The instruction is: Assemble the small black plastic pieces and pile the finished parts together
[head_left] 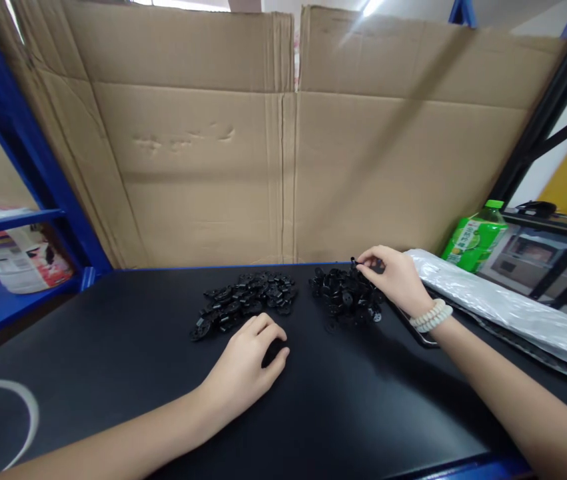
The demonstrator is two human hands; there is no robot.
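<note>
My right hand (390, 277), wearing a pale coiled band at the wrist, pinches a small black plastic part (354, 261) between thumb and fingertips. It is above the far right edge of a loose heap of black plastic parts (343, 293), some of them round with holes. My left hand (256, 353) rests low on the black table with its fingers curled and the thumb below them. Anything in its dark hollow is too hard to make out. Just beyond it lies a second, flatter pile of black plastic parts (248, 298).
Cardboard sheets (203, 173) wall off the table's (113, 347) back edge. On the right are a silvery plastic-wrapped package (508, 307), a dark tray rim (420, 333) under my right wrist, and a green bottle (473, 237). A large jar (23, 253) and white cable (28, 400) are left.
</note>
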